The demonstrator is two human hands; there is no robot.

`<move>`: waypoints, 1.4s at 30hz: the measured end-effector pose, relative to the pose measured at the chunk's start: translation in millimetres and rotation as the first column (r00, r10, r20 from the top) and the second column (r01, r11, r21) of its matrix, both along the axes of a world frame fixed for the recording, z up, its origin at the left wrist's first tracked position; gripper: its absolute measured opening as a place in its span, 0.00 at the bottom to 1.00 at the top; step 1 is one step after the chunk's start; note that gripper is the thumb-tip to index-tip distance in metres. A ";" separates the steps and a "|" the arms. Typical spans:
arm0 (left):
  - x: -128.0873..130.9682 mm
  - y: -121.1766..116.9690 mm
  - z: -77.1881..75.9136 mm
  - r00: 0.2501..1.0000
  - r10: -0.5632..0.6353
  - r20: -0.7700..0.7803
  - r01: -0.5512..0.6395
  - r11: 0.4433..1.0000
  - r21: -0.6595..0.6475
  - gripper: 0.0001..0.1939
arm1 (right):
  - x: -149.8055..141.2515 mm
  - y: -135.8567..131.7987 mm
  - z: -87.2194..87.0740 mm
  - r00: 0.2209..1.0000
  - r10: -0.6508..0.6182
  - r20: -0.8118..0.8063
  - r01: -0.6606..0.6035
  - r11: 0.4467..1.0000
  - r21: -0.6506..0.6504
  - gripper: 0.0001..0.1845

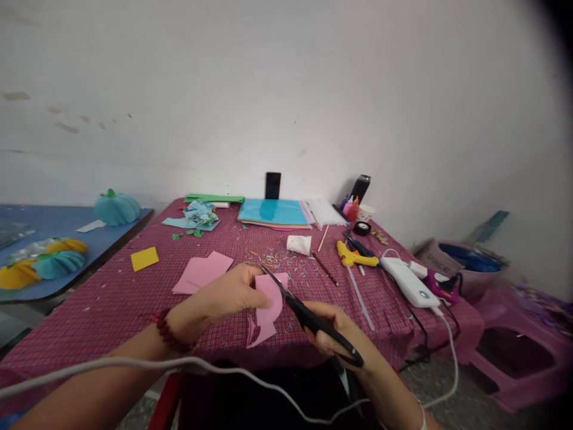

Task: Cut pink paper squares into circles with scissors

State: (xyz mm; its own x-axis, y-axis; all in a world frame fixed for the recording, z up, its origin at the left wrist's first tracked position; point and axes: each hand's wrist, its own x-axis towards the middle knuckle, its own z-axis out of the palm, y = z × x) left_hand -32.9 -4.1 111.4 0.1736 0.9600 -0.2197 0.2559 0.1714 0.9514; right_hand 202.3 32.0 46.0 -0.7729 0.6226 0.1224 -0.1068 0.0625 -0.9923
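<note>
My left hand [239,291] pinches a folded piece of pink paper [274,306] above the near edge of the table. A partly cut strip hangs from its lower side. In my right hand [333,328] is a pair of black-handled scissors [308,316], their blades lying across the paper's upper part along a curved edge. Some fingers of both hands are hidden behind what they hold. To the left of the left hand, several flat pink paper sheets [201,272] rest on the checked cloth.
Behind the hands lie colourful paper snippets [273,258], a tipped white cup [298,244] and a pencil [325,269]. On the right are a yellow glue gun [353,257] and a white power strip [409,282]. A white cable [215,368] crosses before me. Paper pumpkins [117,209] stand left.
</note>
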 end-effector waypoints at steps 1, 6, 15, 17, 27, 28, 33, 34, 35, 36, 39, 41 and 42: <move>-0.4 0.2 0.5 1.000 -0.010 -0.001 0.010 1.000 0.010 0.02 | 0.7 0.5 0.5 1.000 -0.003 0.001 0.003 1.000 0.002 0.30; -3.9 0.2 0.8 0.997 -0.032 -0.071 0.034 0.999 0.030 0.01 | 2.6 5.4 2.2 1.000 0.001 0.011 -0.002 0.999 0.045 0.35; -9.4 -1.4 4.6 0.981 -0.086 -0.173 0.095 0.994 0.047 0.05 | 7.5 15.5 19.7 0.989 -0.003 0.148 -0.011 0.995 0.094 0.31; -9.7 -1.9 4.1 0.984 -0.089 -0.157 0.098 0.994 0.050 0.05 | 9.5 18.8 22.4 0.984 0.024 0.178 -0.039 0.996 0.082 0.30; -10.1 -0.4 -0.1 0.992 -0.114 -0.054 0.114 0.993 0.003 0.02 | 20.2 37.3 26.1 0.954 0.144 0.263 -0.168 0.983 0.073 0.30; -9.7 -0.4 0.6 0.992 -0.121 -0.043 0.120 0.993 -0.005 0.02 | 20.6 37.8 27.5 0.952 0.146 0.269 -0.172 0.982 0.076 0.30; -8.3 -1.0 3.0 0.990 -0.132 -0.051 0.131 0.991 -0.028 0.01 | 21.2 37.8 33.9 0.948 0.158 0.275 -0.189 0.978 0.087 0.28; -8.5 -1.0 2.8 0.989 -0.137 -0.058 0.136 0.990 -0.030 0.01 | 21.3 37.7 34.6 0.947 0.162 0.278 -0.193 0.977 0.086 0.29; -8.8 -0.8 2.5 0.987 -0.143 -0.068 0.141 0.990 -0.032 0.01 | 21.5 37.8 35.2 0.944 0.168 0.283 -0.199 0.976 0.083 0.29; -9.2 -0.5 2.1 0.986 -0.144 -0.079 0.142 0.989 -0.031 0.02 | 21.8 37.9 35.7 0.942 0.174 0.288 -0.205 0.976 0.080 0.29; -10.3 0.4 1.4 0.982 -0.156 -0.111 0.153 0.988 -0.027 0.03 | 22.7 39.2 37.3 0.936 0.194 0.294 -0.224 0.972 0.070 0.30; -10.5 0.9 1.2 0.978 -0.155 -0.139 0.152 0.988 -0.029 0.03 | 23.5 40.6 38.0 0.932 0.206 0.299 -0.235 0.970 0.064 0.30; -10.4 1.0 1.2 0.976 -0.153 -0.153 0.150 0.988 -0.033 0.03 | 23.9 41.4 38.1 0.928 0.213 0.305 -0.242 0.969 0.057 0.31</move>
State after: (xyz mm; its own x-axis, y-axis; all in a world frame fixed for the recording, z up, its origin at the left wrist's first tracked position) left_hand -43.3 -3.1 112.5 0.2794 0.9199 -0.2751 0.4240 0.1388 0.8950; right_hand 226.2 73.4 84.1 -0.9024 0.4227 -0.0840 0.1672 0.1637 -0.9722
